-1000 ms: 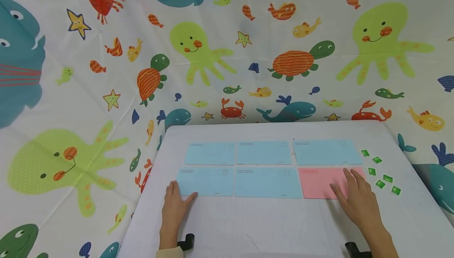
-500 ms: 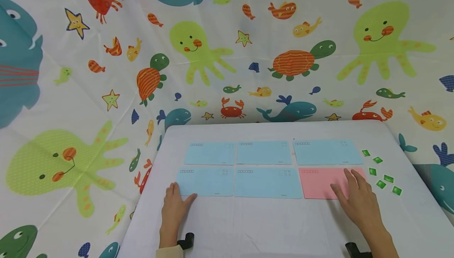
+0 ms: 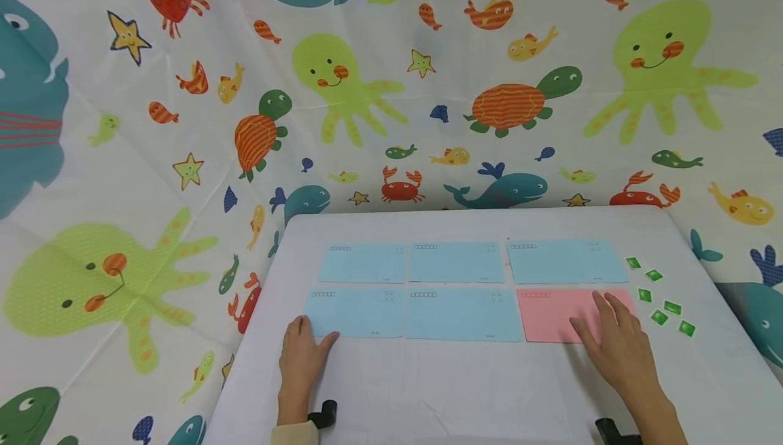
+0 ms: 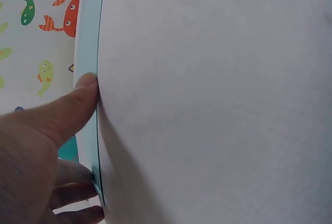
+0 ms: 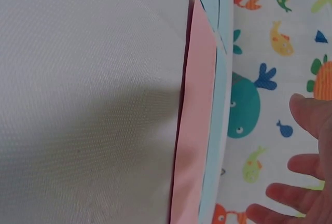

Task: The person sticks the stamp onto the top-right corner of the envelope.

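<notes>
On the white table, my left hand (image 3: 301, 360) rests at the lower left blue envelope (image 3: 355, 312), fingers along its left side. In the left wrist view the thumb (image 4: 85, 92) touches that envelope's near edge. My right hand (image 3: 620, 350) hovers above the pink envelope (image 3: 550, 316) with fingers spread, covering part of it. The right wrist view shows the hand (image 5: 306, 167) apart from the pink envelope (image 5: 194, 99). Beside the pink one lies a middle blue envelope (image 3: 463, 316). Several green stamp-like squares (image 3: 672, 308) lie right of the right hand.
Behind, a row holds three more blue envelopes, at left (image 3: 362, 265), middle (image 3: 456, 263) and right (image 3: 566, 263). The white tabletop (image 3: 465, 390) spans the front. A cloth (image 3: 379, 105) printed with sea animals hangs behind and to the left.
Both hands keep their places over the envelopes. The head view has tilted very slightly, shifting the backdrop a little; nothing on the table has visibly moved.
</notes>
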`<state>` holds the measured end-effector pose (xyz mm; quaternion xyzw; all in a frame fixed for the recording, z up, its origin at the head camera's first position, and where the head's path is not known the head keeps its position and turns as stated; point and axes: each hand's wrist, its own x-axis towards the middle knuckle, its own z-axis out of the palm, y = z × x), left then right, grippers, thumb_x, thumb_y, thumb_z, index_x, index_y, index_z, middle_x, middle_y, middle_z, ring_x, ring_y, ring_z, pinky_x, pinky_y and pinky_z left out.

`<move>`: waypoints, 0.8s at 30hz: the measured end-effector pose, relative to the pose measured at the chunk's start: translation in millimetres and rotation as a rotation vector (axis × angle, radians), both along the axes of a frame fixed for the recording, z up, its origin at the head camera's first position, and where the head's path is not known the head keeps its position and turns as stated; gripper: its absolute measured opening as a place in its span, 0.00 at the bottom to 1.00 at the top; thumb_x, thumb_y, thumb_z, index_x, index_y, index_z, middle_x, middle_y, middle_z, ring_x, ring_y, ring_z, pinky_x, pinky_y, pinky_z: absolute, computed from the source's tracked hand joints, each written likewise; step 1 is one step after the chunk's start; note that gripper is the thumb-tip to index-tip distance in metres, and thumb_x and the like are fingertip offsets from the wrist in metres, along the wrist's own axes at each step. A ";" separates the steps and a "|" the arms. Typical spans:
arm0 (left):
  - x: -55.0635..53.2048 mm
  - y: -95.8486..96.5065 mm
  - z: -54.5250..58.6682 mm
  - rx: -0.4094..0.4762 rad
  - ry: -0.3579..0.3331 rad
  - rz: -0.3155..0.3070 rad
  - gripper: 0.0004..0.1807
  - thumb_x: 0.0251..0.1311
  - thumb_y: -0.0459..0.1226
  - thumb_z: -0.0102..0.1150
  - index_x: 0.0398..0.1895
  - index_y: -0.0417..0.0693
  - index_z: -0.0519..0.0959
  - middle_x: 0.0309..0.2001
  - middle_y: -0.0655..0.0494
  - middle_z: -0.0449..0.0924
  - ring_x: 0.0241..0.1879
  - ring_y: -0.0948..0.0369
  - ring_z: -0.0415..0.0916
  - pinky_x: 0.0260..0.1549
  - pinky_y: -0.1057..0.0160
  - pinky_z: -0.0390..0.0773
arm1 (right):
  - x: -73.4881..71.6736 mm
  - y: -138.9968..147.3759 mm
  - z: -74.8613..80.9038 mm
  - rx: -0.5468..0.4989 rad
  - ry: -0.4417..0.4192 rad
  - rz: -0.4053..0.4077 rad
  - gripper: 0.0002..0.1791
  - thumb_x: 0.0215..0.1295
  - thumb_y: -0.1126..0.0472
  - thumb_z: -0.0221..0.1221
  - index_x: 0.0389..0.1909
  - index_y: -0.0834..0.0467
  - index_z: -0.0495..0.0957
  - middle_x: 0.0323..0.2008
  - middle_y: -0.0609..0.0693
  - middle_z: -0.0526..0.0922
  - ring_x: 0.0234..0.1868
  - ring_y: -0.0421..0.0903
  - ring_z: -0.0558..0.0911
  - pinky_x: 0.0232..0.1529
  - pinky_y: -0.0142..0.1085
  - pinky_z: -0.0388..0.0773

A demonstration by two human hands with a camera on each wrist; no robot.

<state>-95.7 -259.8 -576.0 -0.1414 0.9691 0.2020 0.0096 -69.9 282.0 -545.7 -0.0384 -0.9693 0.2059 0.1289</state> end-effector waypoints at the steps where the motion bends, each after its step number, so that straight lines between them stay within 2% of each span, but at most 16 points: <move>1: 0.0 0.2 0.0 -0.001 -0.002 0.002 0.47 0.60 0.50 0.68 0.70 0.23 0.60 0.70 0.29 0.60 0.70 0.35 0.60 0.65 0.34 0.67 | -0.1 0.1 -0.1 0.000 0.003 0.002 0.40 0.69 0.47 0.61 0.70 0.70 0.62 0.64 0.76 0.65 0.60 0.76 0.66 0.50 0.75 0.66; 10: -0.4 2.6 1.7 0.004 0.009 0.013 0.44 0.60 0.47 0.69 0.68 0.22 0.63 0.69 0.28 0.61 0.70 0.34 0.60 0.66 0.35 0.66 | -0.3 0.0 -0.2 -0.011 0.007 0.001 0.38 0.69 0.48 0.60 0.69 0.70 0.63 0.64 0.76 0.66 0.59 0.76 0.67 0.48 0.75 0.66; 17: -1.5 1.6 1.6 0.010 0.003 0.007 0.45 0.61 0.48 0.68 0.68 0.22 0.62 0.69 0.27 0.61 0.70 0.34 0.60 0.65 0.35 0.67 | -1.2 -1.7 2.6 -0.020 0.036 -0.020 0.35 0.66 0.55 0.63 0.66 0.72 0.66 0.62 0.76 0.68 0.59 0.75 0.67 0.50 0.74 0.67; 24: -3.9 0.2 -0.8 0.014 -0.025 0.018 0.47 0.61 0.49 0.68 0.70 0.23 0.60 0.70 0.27 0.59 0.70 0.33 0.59 0.66 0.34 0.66 | -2.4 3.1 7.1 -0.020 -0.013 -0.059 0.36 0.67 0.57 0.61 0.68 0.72 0.62 0.64 0.76 0.65 0.60 0.75 0.65 0.55 0.74 0.66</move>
